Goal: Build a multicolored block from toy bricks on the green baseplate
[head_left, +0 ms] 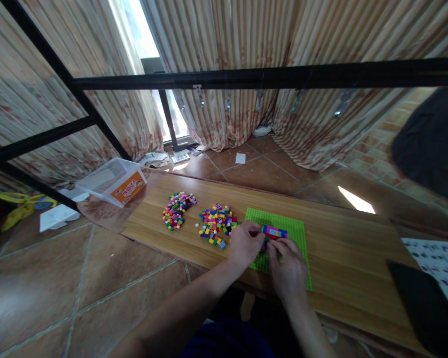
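A bright green studded baseplate [304, 248] lies on the wooden bench, under both hands. Upon it sits a row of joined toy bricks [275, 231] in pink, blue, red and yellow. My left hand [245, 243] comes in from the left, with its fingers closed in a pinch near the row's left end. Just in front of the row, my right hand [289, 266] is also pinched closed. Small dark and reddish toy bricks [265, 244] show between the fingertips of the two hands, which nearly meet. My fingers hide much of these bricks.
Two piles of loose bricks, one nearer [218, 223] and one farther left [177, 211], lie on the wooden bench [350, 248]. A clear plastic box [114, 181] with an orange label stands at its left end. A dark flat object [425, 303] is at the right.
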Motion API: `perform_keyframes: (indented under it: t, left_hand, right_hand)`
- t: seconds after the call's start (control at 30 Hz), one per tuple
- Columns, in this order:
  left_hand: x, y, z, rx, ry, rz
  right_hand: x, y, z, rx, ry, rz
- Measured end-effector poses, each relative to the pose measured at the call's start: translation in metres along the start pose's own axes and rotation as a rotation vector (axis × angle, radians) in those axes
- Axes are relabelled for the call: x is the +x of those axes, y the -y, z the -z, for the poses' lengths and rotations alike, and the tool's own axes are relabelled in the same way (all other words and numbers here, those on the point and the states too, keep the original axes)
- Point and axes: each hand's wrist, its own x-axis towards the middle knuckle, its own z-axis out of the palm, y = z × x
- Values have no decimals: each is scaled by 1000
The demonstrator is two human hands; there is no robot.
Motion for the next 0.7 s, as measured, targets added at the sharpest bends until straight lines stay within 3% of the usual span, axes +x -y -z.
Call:
perform_keyframes:
  t: [0.13,0.37,0.7]
  left_hand:
    - [-1,1,-1,30,-15,-22]
    - [1,4,-2,23,-13,-28]
    - [2,3,0,-40,39,-21]
  right_hand:
    - [2,1,3,49,-21,-62]
    - [7,-4,-5,-29,-206,-210]
    - [5,-13,-21,270,-193,-458]
